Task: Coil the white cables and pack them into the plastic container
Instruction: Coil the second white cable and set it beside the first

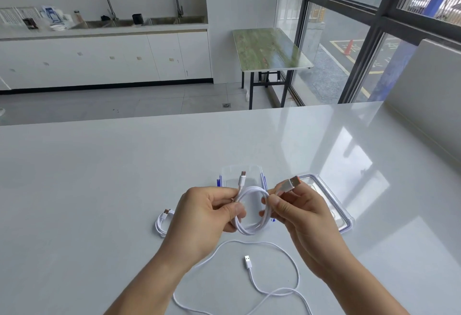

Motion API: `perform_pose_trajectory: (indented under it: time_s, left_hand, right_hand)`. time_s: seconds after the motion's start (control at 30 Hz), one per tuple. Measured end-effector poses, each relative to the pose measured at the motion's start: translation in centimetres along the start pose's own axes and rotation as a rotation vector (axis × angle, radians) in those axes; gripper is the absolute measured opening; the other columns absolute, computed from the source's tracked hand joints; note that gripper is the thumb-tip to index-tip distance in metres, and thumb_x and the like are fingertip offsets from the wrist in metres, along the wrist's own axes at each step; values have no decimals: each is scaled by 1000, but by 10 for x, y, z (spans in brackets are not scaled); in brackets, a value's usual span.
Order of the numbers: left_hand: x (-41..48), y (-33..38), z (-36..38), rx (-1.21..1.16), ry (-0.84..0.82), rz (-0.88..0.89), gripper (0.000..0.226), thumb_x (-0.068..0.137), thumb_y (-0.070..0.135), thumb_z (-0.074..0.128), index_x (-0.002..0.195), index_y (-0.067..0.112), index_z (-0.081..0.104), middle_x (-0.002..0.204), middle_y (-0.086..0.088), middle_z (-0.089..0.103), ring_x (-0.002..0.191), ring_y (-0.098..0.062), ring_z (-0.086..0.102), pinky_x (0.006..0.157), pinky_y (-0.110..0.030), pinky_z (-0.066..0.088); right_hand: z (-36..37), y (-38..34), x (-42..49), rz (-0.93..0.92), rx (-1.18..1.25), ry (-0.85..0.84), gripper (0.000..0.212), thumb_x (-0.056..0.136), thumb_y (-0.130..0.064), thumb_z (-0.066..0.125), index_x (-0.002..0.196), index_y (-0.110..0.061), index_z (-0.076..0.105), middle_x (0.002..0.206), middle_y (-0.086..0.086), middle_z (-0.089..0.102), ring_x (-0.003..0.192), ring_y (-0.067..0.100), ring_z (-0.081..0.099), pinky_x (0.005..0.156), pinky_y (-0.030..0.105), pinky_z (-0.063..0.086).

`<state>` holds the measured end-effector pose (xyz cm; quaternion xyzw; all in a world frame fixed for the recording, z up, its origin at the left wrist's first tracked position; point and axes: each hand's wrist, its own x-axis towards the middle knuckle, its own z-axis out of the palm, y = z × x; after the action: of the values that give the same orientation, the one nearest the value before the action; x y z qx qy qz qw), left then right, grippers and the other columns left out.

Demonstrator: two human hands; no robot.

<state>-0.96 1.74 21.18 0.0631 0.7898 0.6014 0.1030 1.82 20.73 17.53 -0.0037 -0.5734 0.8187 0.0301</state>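
Observation:
A white cable wound into a small coil (pixel 252 227) hangs between both hands above the white table. My left hand (pixel 207 217) pinches the coil's left side, and the small plug stands up above it. My right hand (pixel 296 212) grips the right side and holds the orange-tipped USB plug (pixel 290 185). Behind the coil sits the clear plastic container (pixel 239 175) with blue clips. A second white cable (pixel 264 284) lies uncoiled on the table near me. A third, coiled cable (pixel 162 224) rests to the left of my left hand.
The container's clear lid (pixel 331 205) with a blue seal lies on the white table (pixel 99 190) just right of the container. A raised white ledge (pixel 429 105) borders the table's right side. Beyond the far edge are floor, a green folding table and a sink counter.

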Motion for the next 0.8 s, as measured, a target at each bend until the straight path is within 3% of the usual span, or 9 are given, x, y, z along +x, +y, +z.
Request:
perform_pose_trajectory:
  time_s: [0.13, 0.27, 0.43, 0.53, 0.63, 0.8]
  left_hand:
    - [-2, -1, -1, -116, 23, -43, 24, 85, -4, 69, 84, 17, 82, 72, -12, 77, 62, -22, 72, 61, -30, 62]
    - [-3, 1, -2, -209, 11, -78, 24, 88, -5, 66, 84, 13, 82, 71, -15, 76, 59, -23, 70, 61, -33, 62]
    - [-7, 6, 3, -283, -55, -107, 23, 88, -6, 66, 85, 11, 82, 70, -15, 75, 58, -23, 67, 58, -30, 60]
    - [-9, 6, 4, -321, -46, -115, 23, 89, -5, 65, 84, 10, 82, 69, -15, 74, 58, -23, 66, 59, -32, 60]
    - [-6, 3, 2, -415, 14, -161, 17, 89, -4, 65, 89, 4, 80, 71, -16, 74, 59, -23, 66, 58, -32, 60]
    - [-3, -5, 2, -459, 92, -232, 13, 88, -2, 66, 96, -1, 77, 72, -17, 75, 57, -22, 68, 56, -31, 60]
  right_hand:
    - [-3, -9, -5, 26, 17, 9, 17, 81, -16, 76, 89, -3, 68, 106, 26, 73, 89, 34, 71, 75, 36, 57]
    - [-7, -8, -10, 74, 37, 134, 19, 77, -18, 74, 87, -4, 66, 90, 27, 74, 76, 32, 69, 67, 35, 58]
    - [-9, -3, -14, 155, 9, 224, 5, 82, -7, 74, 83, -5, 70, 69, 12, 71, 56, 23, 60, 52, 28, 55]
    - [-10, -4, -17, 119, -15, 268, 6, 83, -4, 74, 78, -8, 71, 72, 17, 73, 55, 23, 59, 51, 28, 54]
    - [-6, -11, -24, 56, 60, 278, 11, 74, -15, 77, 79, -8, 70, 81, 27, 74, 57, 25, 61, 53, 29, 54]
    - [0, -15, -33, -87, -59, 264, 20, 72, -24, 78, 78, -6, 72, 78, 25, 75, 58, 28, 65, 56, 30, 56]
